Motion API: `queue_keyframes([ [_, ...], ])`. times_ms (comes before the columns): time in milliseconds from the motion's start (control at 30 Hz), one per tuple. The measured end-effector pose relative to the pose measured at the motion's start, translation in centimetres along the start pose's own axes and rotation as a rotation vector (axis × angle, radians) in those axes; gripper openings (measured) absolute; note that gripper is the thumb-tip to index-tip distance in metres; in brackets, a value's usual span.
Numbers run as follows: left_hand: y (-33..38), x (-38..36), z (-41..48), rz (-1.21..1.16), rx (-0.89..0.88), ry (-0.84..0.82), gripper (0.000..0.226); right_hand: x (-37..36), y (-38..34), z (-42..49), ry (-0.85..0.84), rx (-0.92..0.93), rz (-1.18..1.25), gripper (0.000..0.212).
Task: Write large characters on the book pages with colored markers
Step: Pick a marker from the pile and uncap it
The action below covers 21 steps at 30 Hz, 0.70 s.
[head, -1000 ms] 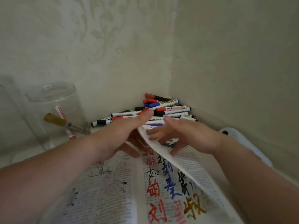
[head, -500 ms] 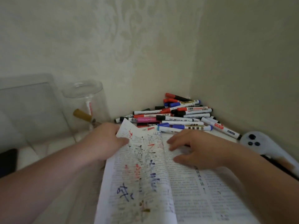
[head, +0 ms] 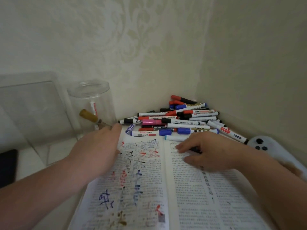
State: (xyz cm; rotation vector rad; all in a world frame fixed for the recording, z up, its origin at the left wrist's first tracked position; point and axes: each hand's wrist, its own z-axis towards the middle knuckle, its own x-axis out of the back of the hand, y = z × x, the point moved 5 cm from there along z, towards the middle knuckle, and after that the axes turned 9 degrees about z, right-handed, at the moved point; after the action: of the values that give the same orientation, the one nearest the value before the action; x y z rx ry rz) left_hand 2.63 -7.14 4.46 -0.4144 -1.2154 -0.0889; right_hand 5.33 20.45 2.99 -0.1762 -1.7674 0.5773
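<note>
book (head: 166, 188): one, lying open, near edge cut off by the frame. left hand (head: 99, 151): blurred, fingers straight and together, flat on its left page. right hand (head: 211, 153): fingers relaxed, slightly apart, on its right page. markers (head: 174, 120): heap just beyond book, overlapping, uncountable. jar (head: 93, 103): one, beyond-left of book.

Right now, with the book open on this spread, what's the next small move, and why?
Probably the right hand reaches forward for the nearest blue-capped marker in the marker pile. The right page carries only print, neither hand seems to hold a marker, and the left hand pins the left page.
</note>
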Motion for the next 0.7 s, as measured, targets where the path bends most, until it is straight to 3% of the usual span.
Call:
queue_keyframes([
  [100,2.6,1.9,-1.0,-0.020,-0.170,0.229,0.067,-0.2,-0.1,0.4,0.081,0.047,-0.012,0.033],
  [167,5.6,3.1,-1.2,-0.049,-0.321,0.315,0.060,-0.3,-0.2,0.5,0.118,0.071,-0.013,0.029],
  [233,8.5,3.5,-1.0,-0.062,-0.478,0.318,0.036,-0.3,-0.3,0.5,0.164,0.089,-0.003,0.025],
  [300,10.5,3.2,-0.5,-0.040,-0.591,0.178,0.021,-0.1,-0.2,0.4,0.226,0.106,0.003,0.021],
  [367,10.7,2.1,0.5,-0.026,-0.513,-0.060,0.038,0.3,-0.1,0.5,0.318,0.119,-0.027,0.019],
  [433,10.2,1.0,1.2,0.014,-0.418,-0.220,0.040,1.0,0.2,0.6,0.380,0.071,-0.075,0.023],
  [567,10.3,-0.2,1.8,0.024,-0.411,-0.253,0.026,1.1,0.9,1.1,0.320,-0.098,-0.152,0.040],
  [700,11.1,-0.4,3.3,0.021,-0.389,-0.276,0.016,1.1,1.0,1.4,0.326,-0.157,-0.173,0.033],
])
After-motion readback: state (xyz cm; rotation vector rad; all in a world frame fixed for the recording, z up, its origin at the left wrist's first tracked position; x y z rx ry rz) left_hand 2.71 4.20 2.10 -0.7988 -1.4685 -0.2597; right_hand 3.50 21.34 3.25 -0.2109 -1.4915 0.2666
